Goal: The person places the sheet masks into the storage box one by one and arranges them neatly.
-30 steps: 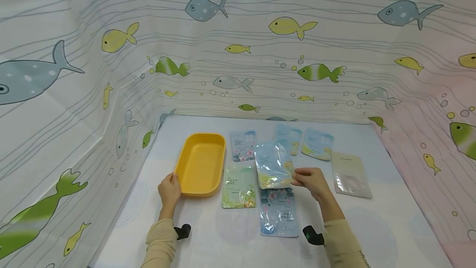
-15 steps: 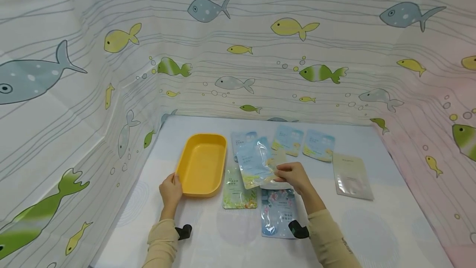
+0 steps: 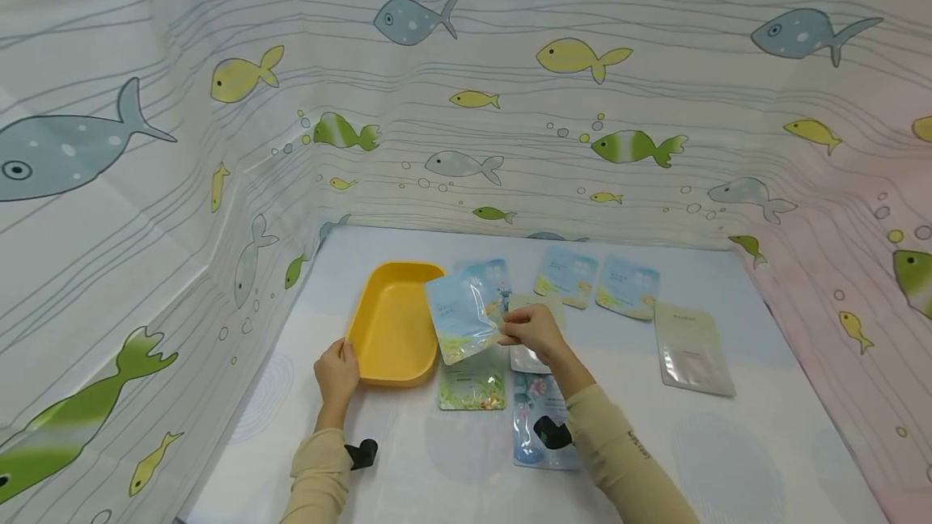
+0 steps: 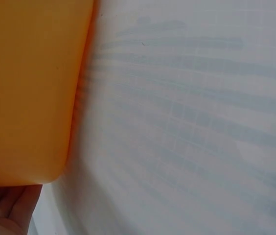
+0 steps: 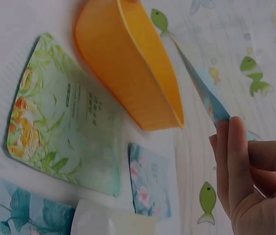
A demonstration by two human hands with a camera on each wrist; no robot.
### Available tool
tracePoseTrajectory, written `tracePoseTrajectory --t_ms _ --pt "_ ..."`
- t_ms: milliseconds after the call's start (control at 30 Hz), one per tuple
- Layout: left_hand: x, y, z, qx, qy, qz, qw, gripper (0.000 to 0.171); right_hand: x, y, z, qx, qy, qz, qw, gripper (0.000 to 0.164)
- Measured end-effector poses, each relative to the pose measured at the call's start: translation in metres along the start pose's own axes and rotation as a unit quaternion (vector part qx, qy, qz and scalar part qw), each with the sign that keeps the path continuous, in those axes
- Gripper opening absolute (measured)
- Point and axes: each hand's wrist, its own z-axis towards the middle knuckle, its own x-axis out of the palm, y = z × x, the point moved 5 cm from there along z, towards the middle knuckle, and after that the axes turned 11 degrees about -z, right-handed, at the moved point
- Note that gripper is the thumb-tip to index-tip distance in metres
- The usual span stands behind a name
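My left hand point(image 3: 336, 374) grips the near left rim of a yellow plastic tray point(image 3: 396, 334) on the table. In the left wrist view its fingers point(image 4: 23, 205) show under the end of the tray point(image 4: 25, 98). A light blue sheet mask packet point(image 3: 462, 310) is pinched at its right edge between the thumb and fingers of my right hand point(image 3: 535, 330). Its left side overlaps the tray's right rim in the head view. From the right wrist the packet point(image 5: 207, 93) appears nearly edge-on, raised above the table. Below it lies a green packet point(image 3: 472, 390), partly covered.
A blue floral packet point(image 3: 501, 272) lies behind the held one. A beige packet point(image 3: 527, 360) and another blue floral packet point(image 3: 527, 427) lie under my right hand and arm. Two light blue packets point(image 3: 628, 288) and a silver-beige packet point(image 3: 695, 350) lie to the right. Fish-print curtains point(image 3: 466, 128) surround the table.
My right hand has carried the light blue packet left, from above the beige packet to the tray's right rim. The beige packet has come into view. My left hand keeps its grip on the tray.
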Motion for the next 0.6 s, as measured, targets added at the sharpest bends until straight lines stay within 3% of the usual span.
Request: tracePoseTrajectory --t_ms 433,600 --pt "0.000 -0.002 0.002 -0.016 0.006 -0.001 0.9999 0.028 0.059 0.011 0.029 0.006 -0.002 -0.009 1.000 0.029" --pt "0.000 -0.001 0.001 -0.024 0.011 0.007 0.9996 0.029 0.081 0.008 0.039 0.029 -0.006 -0.004 1.000 0.029"
